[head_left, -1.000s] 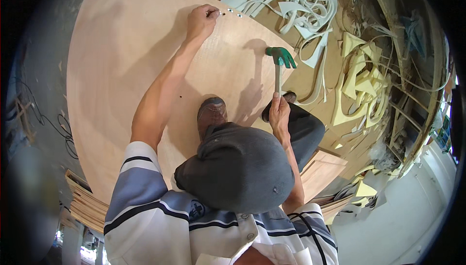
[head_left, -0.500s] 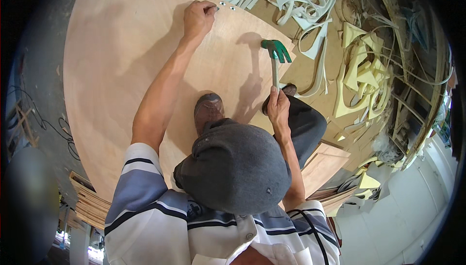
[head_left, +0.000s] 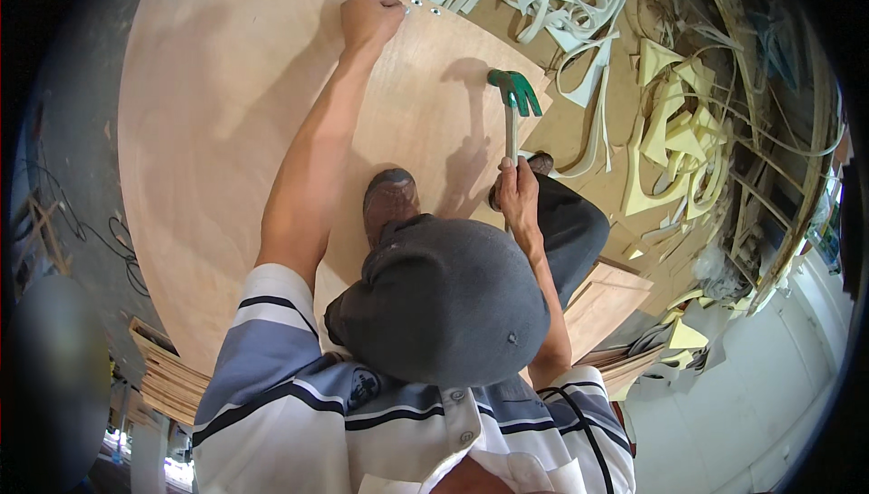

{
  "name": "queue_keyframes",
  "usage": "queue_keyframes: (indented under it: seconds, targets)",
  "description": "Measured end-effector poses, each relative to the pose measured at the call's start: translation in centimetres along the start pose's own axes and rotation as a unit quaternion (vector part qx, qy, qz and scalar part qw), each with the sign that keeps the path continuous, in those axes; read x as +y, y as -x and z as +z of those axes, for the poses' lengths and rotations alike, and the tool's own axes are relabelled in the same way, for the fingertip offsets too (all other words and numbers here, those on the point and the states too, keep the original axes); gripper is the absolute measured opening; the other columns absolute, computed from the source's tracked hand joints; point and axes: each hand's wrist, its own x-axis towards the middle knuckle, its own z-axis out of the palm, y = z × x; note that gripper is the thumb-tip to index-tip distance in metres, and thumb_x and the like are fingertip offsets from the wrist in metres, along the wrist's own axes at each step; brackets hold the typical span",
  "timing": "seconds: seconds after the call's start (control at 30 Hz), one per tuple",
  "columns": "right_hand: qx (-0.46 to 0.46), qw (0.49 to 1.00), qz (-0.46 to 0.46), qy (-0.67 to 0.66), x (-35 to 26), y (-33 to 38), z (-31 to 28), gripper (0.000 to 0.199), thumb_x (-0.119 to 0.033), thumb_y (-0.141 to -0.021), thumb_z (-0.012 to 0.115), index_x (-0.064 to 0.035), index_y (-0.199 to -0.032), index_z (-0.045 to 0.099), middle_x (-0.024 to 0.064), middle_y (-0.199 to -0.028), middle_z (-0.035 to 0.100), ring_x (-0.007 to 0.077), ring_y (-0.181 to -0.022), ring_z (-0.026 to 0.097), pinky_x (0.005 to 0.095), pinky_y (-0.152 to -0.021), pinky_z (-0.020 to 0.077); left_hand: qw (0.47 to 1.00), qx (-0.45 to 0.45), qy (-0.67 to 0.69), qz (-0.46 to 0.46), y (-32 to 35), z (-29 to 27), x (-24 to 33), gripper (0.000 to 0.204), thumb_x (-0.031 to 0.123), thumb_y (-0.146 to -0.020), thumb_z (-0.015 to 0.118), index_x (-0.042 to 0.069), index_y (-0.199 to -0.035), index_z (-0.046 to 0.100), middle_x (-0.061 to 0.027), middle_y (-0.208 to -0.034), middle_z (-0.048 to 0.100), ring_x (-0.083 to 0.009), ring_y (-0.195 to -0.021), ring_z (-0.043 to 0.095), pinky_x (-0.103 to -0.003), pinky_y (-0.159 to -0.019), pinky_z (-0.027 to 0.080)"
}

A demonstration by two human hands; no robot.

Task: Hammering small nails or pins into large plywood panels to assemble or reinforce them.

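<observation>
A large, thin sheet of pale wood (head_left: pixel 235 132) with a curved edge lies beneath me. Near its far edge, my left hand (head_left: pixel 371 19) is closed, knuckles up, with its fingertips at a tiny shiny piece; what they pinch is mostly hidden. Just right of those fingers, two small round metal fittings (head_left: pixel 435 12) sit on the wood. My right hand (head_left: pixel 519 194) grips a claw hammer (head_left: pixel 512 128) low on its pale handle. The hammer's green head is raised above the sheet's right part and touches nothing.
My brown shoe (head_left: pixel 390 206) stands on the sheet, under my bent, dark-trousered knee (head_left: pixel 444 304). White foam offcuts (head_left: pixel 566 5) are heaped beyond the far edge. Yellow foam scraps (head_left: pixel 674 132) lie to the right. Stacked boards (head_left: pixel 167 372) and a black cable (head_left: pixel 127 250) are at left.
My left hand has rolled over so its back faces up more, and its forearm has shifted slightly right. The hammer has stayed nearly in place.
</observation>
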Motion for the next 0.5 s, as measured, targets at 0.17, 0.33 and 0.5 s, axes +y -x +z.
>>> queue_keyframes:
  seconds: [0.17,0.33,0.5]
  targets:
    - [0.048,0.996,-0.052,0.059,-1.6,-0.3,0.4,0.049,-0.041,-0.096,0.042,0.0047,-0.080,0.052,0.0183,-0.061,0.050,0.0267,-0.057,0.049,0.0397,-0.056,0.0415,0.999,0.005,0.045,0.006,-0.1,-0.5,-0.8,0.024,0.022,-0.069,0.072,0.002,-0.083,0.072,-0.0107,-0.078,0.070,-0.0181,-0.071,0.065,-0.029,-0.067,0.049]
    - [0.036,0.988,-0.118,0.090,-9.7,-2.6,-1.9,0.050,-0.043,-0.097,0.038,0.0026,-0.081,0.053,0.0125,-0.063,0.051,0.0204,-0.060,0.048,0.0368,-0.057,0.0405,0.947,0.119,0.288,-0.080,3.8,-3.0,-4.2,0.026,0.019,-0.080,0.061,-0.001,-0.094,0.068,-0.0063,-0.080,0.062,-0.0121,-0.070,0.054,-0.026,-0.063,0.044]
    - [0.085,0.881,-0.434,-0.169,-29.3,1.4,-3.3,0.040,-0.030,-0.098,0.042,-0.0047,-0.068,0.050,-0.0015,-0.052,0.044,0.0074,-0.043,0.039,0.0224,-0.039,0.0275,0.848,0.158,0.479,-0.161,11.9,-9.7,-8.6,0.024,0.005,-0.089,0.042,-0.001,-0.109,0.054,-0.0060,-0.087,0.055,-0.0094,-0.071,0.045,-0.024,-0.060,0.039]
